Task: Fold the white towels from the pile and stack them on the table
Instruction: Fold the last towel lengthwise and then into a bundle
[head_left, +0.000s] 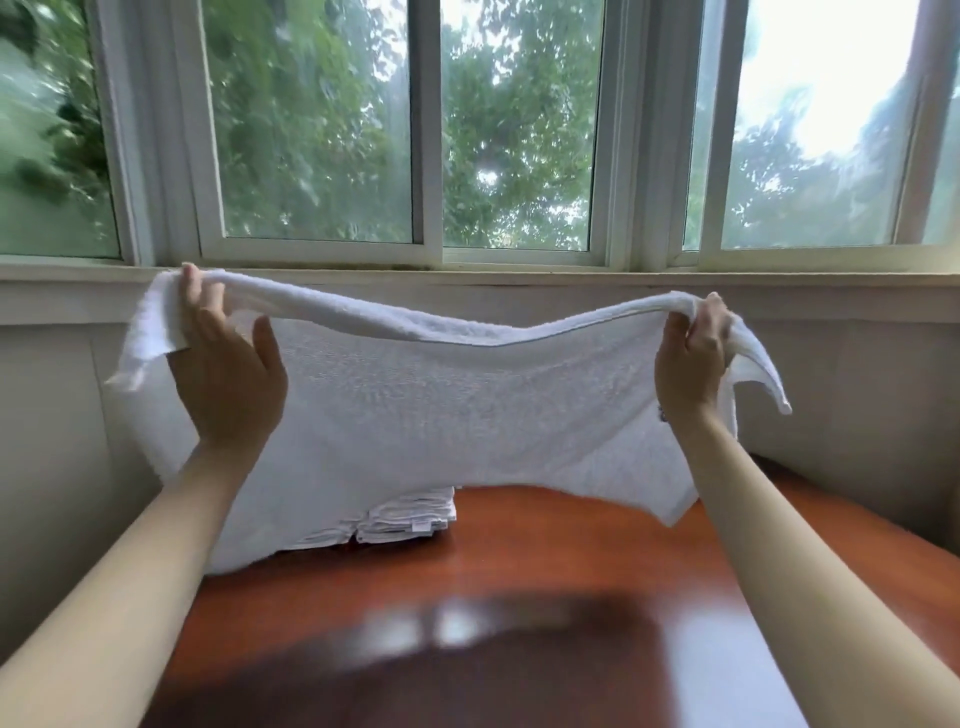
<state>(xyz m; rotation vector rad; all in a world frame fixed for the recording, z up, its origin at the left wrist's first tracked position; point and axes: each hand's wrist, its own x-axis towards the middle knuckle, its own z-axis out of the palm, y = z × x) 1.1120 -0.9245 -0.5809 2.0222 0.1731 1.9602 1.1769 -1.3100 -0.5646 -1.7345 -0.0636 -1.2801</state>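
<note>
The towel (457, 415) is judged soft, light and quite limp: its top edge sags in the middle between the two grips, and the corners flop outward past the hands. It is best taken at the top edge near the corners, so that it hangs flat and the edges can be matched for a fold. A firm pinch is judged enough, as terry cloth is unlikely to slip.

It is white, looped in texture and thin enough for light to pass through. It is held up in the air, spread wide above the table (519, 597).

Its 10 o'clock corner is pinched by the left hand (228, 364); its 2 o'clock corner is gripped in the curled fingers of the right hand (691, 358).

At about 7 o'clock from the towel's middle, a stack of folded towels (410, 519) is partly hidden behind the hanging cloth. A window (519, 130) is seen at 12 o'clock.
</note>
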